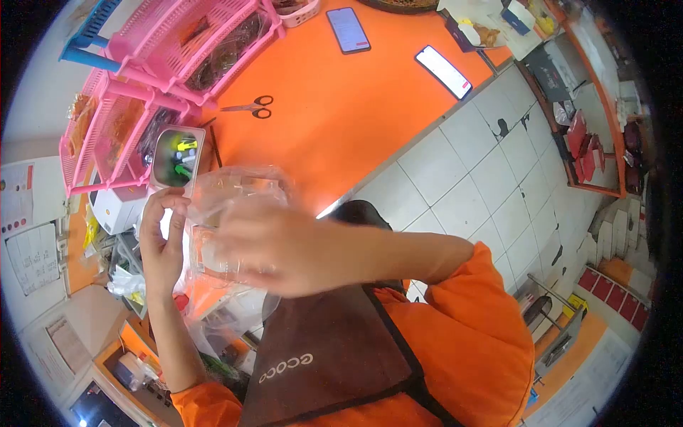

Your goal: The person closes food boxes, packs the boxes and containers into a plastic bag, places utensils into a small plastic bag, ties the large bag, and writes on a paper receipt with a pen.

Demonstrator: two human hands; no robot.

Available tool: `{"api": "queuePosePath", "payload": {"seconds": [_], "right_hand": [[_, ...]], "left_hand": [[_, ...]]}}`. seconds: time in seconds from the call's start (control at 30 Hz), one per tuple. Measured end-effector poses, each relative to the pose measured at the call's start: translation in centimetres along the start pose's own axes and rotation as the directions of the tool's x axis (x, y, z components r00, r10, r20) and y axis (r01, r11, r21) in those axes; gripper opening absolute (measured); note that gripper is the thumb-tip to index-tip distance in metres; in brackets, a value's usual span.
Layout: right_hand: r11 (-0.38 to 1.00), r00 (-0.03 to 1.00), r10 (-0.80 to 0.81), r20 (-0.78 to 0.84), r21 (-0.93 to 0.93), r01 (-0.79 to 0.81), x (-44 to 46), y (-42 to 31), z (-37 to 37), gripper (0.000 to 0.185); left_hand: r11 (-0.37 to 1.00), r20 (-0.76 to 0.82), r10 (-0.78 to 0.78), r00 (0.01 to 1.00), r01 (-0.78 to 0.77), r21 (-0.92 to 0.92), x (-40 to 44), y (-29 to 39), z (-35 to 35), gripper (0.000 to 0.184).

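Clear plastic wrapping, apparently a bag (245,183), lies crumpled at the near end of the orange table. My left hand (162,238) is at its left edge, thumb and fingers pinched together on the plastic. My right hand (274,249) passes over the middle of the plastic and is smeared by motion, so its fingers cannot be made out. More thin clear plastic hangs down below the hands. Just beyond my left hand stands a metal tin (201,146) holding markers with yellow and green parts.
Scissors (250,107) lie on the orange table (306,128). Two phones, one (348,30) at the back and another (445,71) near the right edge, show lit screens. Pink tiered baskets (114,85) with packets line the left. A tiled floor (462,164) is at right.
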State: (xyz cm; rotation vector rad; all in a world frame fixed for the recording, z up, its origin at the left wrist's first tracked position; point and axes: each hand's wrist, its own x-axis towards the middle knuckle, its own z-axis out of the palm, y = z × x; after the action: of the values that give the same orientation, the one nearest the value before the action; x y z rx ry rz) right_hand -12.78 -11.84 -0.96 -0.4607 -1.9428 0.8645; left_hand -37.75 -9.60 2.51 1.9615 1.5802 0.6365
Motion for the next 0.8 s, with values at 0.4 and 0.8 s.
{"api": "queuePosePath", "payload": {"seconds": [0.4,0.8], "right_hand": [[0.069,0.117,0.459,-0.881,-0.096,-0.993,-18.3,26.7,-19.8,0.06],[0.469,0.443,0.366,-0.818,-0.249,-0.847,-16.0,24.9,-18.0,0.025]], "left_hand": [[0.998,0.043,-0.006,0.999,0.003,0.066,0.1,0.8,-0.6,0.015],[0.997,0.072,-0.037,0.997,0.033,0.064,0.1,1.6,-0.7,0.011]]}}
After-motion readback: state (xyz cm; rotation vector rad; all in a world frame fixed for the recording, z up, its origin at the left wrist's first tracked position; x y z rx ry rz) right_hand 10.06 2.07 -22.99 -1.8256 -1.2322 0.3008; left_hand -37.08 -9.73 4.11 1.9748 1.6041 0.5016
